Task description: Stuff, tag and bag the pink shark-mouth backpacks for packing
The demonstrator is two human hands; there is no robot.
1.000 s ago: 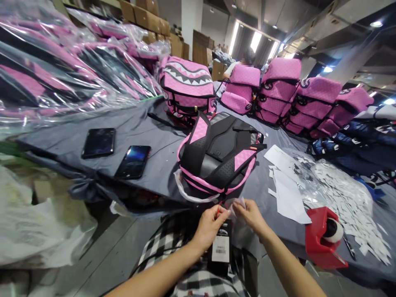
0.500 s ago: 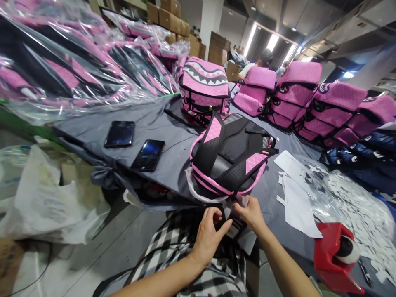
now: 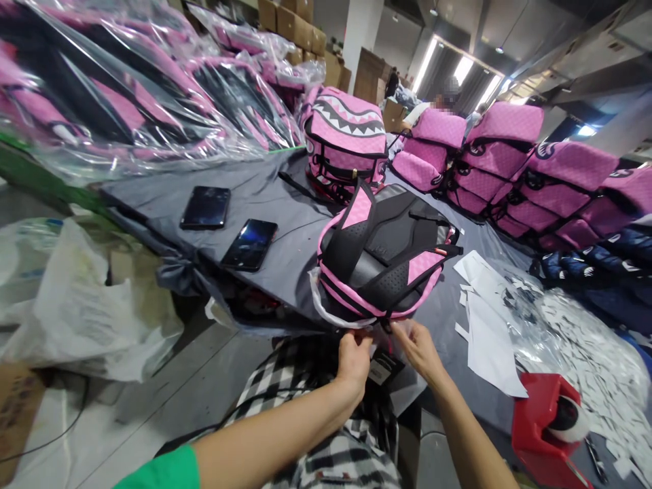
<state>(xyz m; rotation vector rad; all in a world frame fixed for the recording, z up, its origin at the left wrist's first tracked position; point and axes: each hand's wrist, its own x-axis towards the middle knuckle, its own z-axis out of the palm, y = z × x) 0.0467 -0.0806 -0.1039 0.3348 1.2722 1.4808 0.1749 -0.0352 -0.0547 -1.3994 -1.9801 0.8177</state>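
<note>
My grey-covered worktop (image 3: 275,204) bears a phone (image 3: 205,208) and a second phone (image 3: 249,244) beside it toward the left edge, a pink backpack (image 3: 382,261) lying straps-up at the near edge, an upright backpack (image 3: 346,146) behind it, white sheets (image 3: 492,339) further right, and a red tape dispenser (image 3: 545,431) at the near right corner
</note>
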